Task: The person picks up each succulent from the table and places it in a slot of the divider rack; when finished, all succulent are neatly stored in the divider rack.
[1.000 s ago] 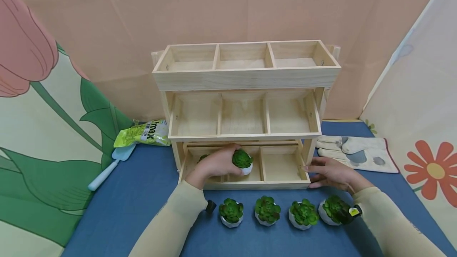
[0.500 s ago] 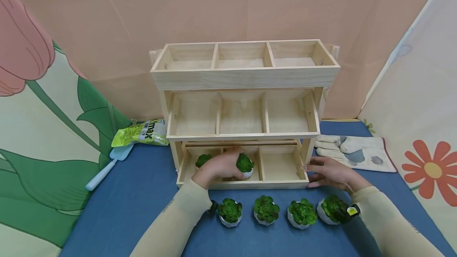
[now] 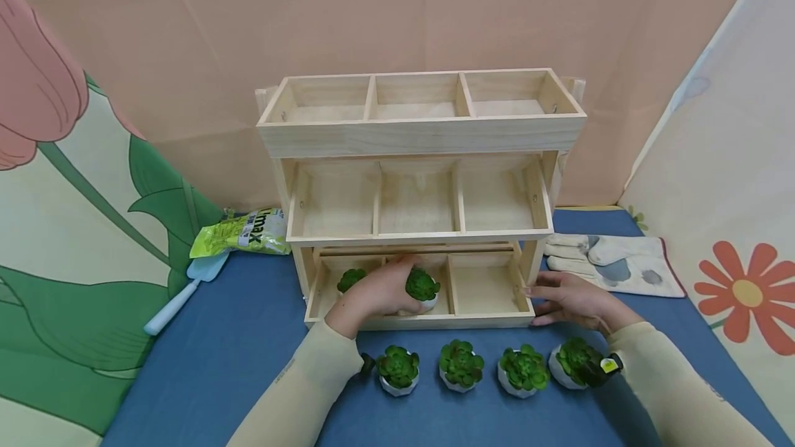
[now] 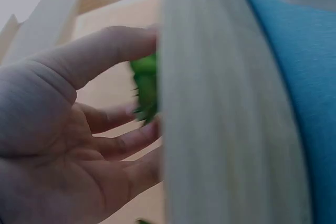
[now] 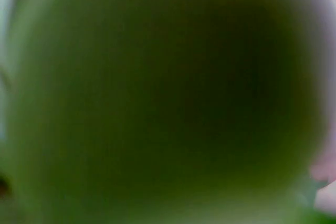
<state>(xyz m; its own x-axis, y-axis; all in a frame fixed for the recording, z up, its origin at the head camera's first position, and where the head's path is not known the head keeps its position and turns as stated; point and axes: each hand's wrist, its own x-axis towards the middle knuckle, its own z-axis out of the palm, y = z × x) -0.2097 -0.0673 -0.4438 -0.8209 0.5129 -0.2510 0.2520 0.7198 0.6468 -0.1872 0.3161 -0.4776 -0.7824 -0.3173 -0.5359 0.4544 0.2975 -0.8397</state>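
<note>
Fingers of the left hand (image 3: pixel 380 288): curled round a small potted succulent (image 3: pixel 422 285), grasping it; in the left wrist view a wooden board (image 4: pixel 226 103) hides part of the grasp.
Held succulent: in the middle compartment of the bottom tray (image 3: pixel 484 322); a second ago it sat higher and slightly further left, and over the last half second it has barely shifted. Whether its base touches the tray floor, I cannot tell.
Meaning for the work: lowering looks nearly finished, I judge, though the grasp is unreleased.
Left compartment: another succulent (image 3: pixel 351 279), less covered by the hand than a second ago.
Right hand (image 3: pixel 564 297): fingers loosely extended against the tray's right end, unchanged, apparently steadying it; its wrist view is mostly green blur.
Front row: four potted succulents (image 3: pixel 461 363) on the blue surface (image 3: pixel 248 350), undisturbed.
Sides: green bag (image 3: pixel 239 234), scoop (image 3: pixel 180 299) and gloves (image 3: pixel 627 264), likewise untouched.
</note>
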